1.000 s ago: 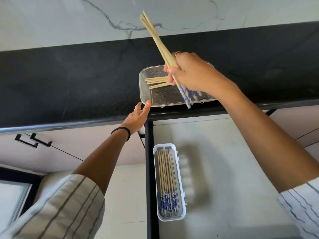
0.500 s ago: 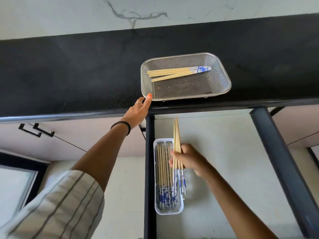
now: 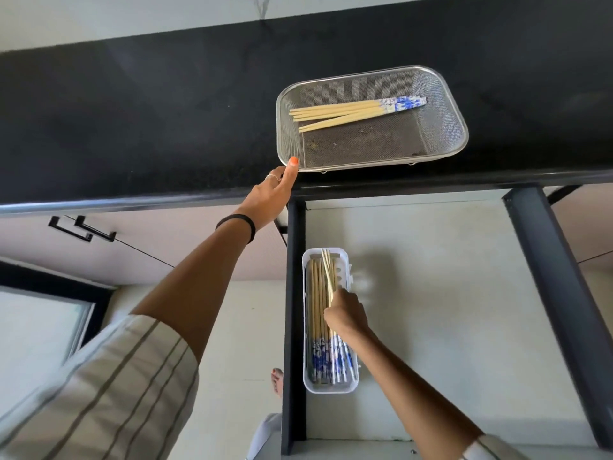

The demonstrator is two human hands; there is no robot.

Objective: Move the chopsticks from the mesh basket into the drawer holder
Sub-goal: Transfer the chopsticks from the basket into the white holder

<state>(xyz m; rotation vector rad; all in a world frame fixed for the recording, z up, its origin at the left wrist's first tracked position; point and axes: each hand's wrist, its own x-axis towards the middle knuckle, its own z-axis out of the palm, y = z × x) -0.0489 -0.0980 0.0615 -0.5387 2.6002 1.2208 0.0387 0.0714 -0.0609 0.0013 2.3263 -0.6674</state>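
A metal mesh basket [image 3: 441, 127] sits on the black countertop near its front edge, with several wooden chopsticks [image 3: 348, 112] with blue-and-white ends lying in it. Below, a white slotted drawer holder [image 3: 345, 260] lies in the open drawer and holds several chopsticks [image 3: 315, 313]. My right hand [image 3: 346, 315] is over the holder, shut on a small bundle of chopsticks [image 3: 328, 277] that is low and angled into it. My left hand [image 3: 272, 197] rests at the counter edge, thumb touching the basket's near left corner.
The open drawer [image 3: 447, 293] has a pale floor and dark side rails [image 3: 557, 293]. The black countertop [image 3: 132, 121] stretches left. Cabinet fronts with black handles [image 3: 83, 229] lie under it at left. A bare foot [image 3: 278, 381] shows on the floor.
My right hand carried a bundle of chopsticks from above the basket down to the holder and lowered it into the holder. My left hand stayed at the basket's corner.
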